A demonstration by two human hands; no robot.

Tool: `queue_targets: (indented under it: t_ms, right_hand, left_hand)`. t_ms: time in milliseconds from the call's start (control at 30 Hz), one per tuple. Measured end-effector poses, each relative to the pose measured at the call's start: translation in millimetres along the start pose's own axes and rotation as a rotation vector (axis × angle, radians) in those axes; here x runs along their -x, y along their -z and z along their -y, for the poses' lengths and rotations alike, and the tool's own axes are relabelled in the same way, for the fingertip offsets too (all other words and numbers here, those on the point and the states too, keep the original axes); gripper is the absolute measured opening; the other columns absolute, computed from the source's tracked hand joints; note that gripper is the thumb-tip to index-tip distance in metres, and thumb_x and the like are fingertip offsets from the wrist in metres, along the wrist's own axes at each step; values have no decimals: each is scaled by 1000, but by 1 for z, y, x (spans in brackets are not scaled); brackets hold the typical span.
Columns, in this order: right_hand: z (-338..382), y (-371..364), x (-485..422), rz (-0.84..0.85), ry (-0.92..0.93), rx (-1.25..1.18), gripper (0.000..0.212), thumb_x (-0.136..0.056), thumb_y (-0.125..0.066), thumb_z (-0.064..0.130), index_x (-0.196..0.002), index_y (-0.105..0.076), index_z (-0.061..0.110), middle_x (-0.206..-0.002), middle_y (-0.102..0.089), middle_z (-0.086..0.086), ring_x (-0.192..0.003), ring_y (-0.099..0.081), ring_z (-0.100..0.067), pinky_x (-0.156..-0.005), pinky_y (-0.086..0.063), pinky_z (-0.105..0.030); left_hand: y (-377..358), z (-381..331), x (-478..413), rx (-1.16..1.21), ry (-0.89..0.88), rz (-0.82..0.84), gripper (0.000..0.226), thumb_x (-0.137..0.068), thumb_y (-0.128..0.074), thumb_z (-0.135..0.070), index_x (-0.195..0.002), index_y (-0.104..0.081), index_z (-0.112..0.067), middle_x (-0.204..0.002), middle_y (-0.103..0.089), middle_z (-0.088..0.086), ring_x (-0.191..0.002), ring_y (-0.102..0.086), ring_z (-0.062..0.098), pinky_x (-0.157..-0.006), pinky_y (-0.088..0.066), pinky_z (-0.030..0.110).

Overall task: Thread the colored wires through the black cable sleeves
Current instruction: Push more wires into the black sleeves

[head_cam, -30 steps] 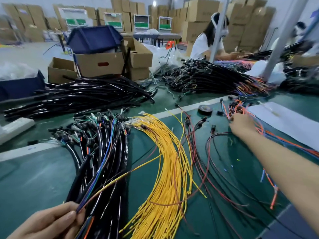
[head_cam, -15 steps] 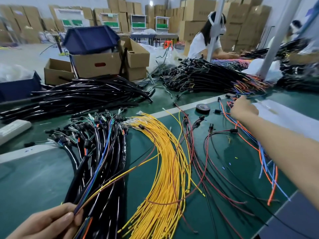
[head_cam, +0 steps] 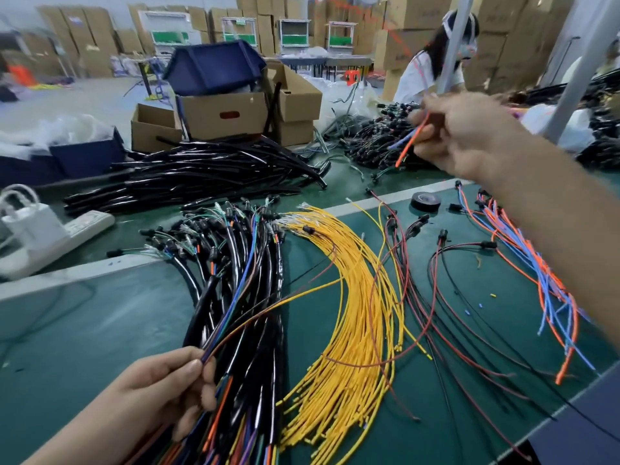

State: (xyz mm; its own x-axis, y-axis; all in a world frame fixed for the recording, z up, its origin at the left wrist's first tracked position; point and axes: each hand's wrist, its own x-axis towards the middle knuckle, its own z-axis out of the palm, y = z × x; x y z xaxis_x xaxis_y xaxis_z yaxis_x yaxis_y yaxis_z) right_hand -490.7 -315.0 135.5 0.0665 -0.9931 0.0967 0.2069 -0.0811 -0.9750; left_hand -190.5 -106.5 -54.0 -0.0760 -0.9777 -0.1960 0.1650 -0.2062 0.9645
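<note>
1. While the right hand [head_cam: 466, 135] hangs raised over the bench, it is blurred; its fingers seem to pinch an orange-and-blue wire pair [head_cam: 410, 139], short ends dangling below.
2. Low and close, the left hand [head_cam: 161, 387] pinches a thin sheaf of coloured wires [head_cam: 241, 307] between thumb and forefinger; the sheaf runs up among the sleeved harnesses [head_cam: 235, 250].
3. To do this well, I judge: bring the pair to the sheaf, level all tips, hold them tight, then feed them together into one sleeve mouth; the loose black cable sleeves [head_cam: 201, 169] lie heaped well apart at the far edge.
4. On the green mat [head_cam: 84, 330] lie yellow wires [head_cam: 355, 297] and a tape roll [head_cam: 425, 200]; cardboard boxes [head_cam: 224, 112] stand beyond; another person [head_cam: 426, 75] works at a far bench.
</note>
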Motion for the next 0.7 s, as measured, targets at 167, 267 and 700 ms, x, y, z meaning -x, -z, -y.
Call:
queue_targets:
  t_ms: [167,267,700]
  right_hand:
    - [-28,-74,73,534,-219,-221,19,-97,-47,8,-81,-57,3,-61,-67,-4,-47,-61,-8,-43,-47,-12]
    - [-74,-105,101,659,-222,-102,14,-97,-48,6,-83,-53,5,-63,-68,-8,-48,-64,-11,-46,-51,-16]
    - [-156,-111,137,530,41,94,11,-95,-51,2,-84,-53,5,-67,-67,-10,-54,-65,-23,-54,-57,-30]
  left_hand:
    - [-6,-6,4,70,24,18,17,-83,-52,-12,-77,-59,3,-72,-59,30,-40,-48,22,-38,-42,23]
    - [-9,-9,7,158,60,29,17,-82,-56,-16,-73,-68,-8,-78,-64,23,-50,-58,17,-44,-49,21]
    - [3,-6,17,323,120,55,25,-86,-53,-9,-98,-71,4,-71,-60,8,-48,-44,5,-45,-39,12]
